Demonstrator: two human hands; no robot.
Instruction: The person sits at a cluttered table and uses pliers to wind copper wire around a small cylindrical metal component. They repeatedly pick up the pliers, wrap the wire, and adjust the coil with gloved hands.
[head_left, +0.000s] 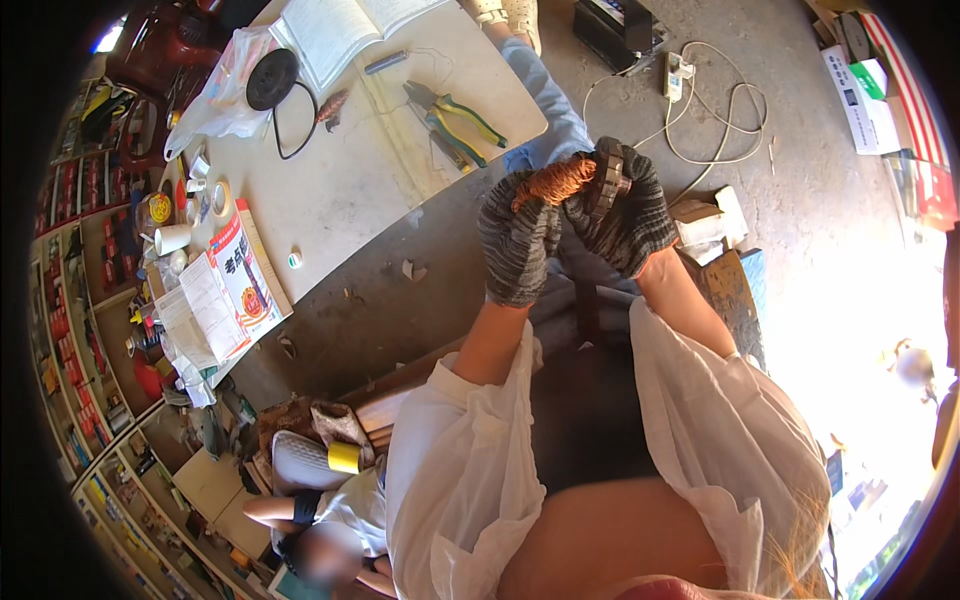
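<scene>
Leftward of gloved left hand [520, 242]: cluttered pale table [350, 195], then packed shelves [115, 315].

Wire [556, 182]: copper-coloured, bunched into a thick, rough-stranded bundle, lying roughly crosswise over the fingers of the left hand [520, 240]; core [606, 182]: dark, rounded, ridged, close against the wire's right end, gripped in the right hand [638, 220]

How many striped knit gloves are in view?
2. One glove is on the left hand, against the copper-coloured bundle; the other glove is on the right hand, by the dark ridged part. More may be hidden.
</scene>
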